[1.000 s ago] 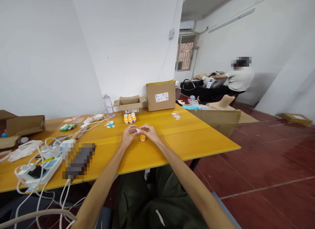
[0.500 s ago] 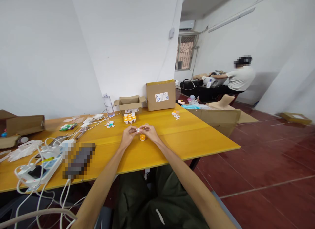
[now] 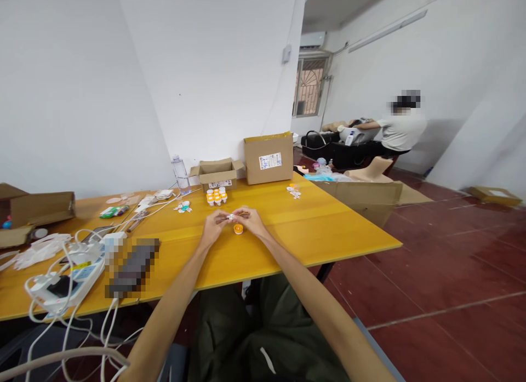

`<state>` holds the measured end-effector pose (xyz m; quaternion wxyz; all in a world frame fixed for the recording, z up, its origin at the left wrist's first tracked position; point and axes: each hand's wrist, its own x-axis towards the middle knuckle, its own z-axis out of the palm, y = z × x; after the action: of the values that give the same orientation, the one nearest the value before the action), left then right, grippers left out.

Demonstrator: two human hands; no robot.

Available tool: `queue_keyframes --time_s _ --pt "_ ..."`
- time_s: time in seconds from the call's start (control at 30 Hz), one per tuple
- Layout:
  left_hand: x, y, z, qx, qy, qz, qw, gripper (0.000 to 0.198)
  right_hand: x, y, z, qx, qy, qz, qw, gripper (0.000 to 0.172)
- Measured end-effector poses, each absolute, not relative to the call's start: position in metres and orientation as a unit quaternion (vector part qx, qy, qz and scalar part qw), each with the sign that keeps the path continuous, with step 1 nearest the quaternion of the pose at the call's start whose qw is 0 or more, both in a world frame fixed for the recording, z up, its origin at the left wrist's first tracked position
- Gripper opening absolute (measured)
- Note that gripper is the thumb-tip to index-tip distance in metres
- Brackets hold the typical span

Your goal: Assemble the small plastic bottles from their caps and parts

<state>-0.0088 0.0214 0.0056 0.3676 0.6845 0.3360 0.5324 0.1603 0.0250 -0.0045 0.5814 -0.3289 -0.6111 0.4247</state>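
Observation:
My left hand and my right hand meet over the middle of the yellow table. Both pinch a small white part between their fingertips, held just above the tabletop. A small orange cap lies on the table directly beneath the hands. A cluster of small orange-and-white cups stands a little beyond my hands.
Two cardboard boxes and a water bottle stand at the table's far edge. Cables and a power strip crowd the left side. Small white pieces lie far right. A person sits across the room.
My hands stay together on the white part with only slight finger shifts. The view has tilted a touch.

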Motion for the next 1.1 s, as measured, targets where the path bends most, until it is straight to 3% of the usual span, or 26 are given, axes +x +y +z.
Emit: queue_keyframes --time_s 1.1 --pt "-0.0076 0.0206 0.0052 0.71 0.336 0.532 0.316 0.018 0.1601 0.0288 -0.0105 -0.326 -0.638 0.403 0.57 0.021"
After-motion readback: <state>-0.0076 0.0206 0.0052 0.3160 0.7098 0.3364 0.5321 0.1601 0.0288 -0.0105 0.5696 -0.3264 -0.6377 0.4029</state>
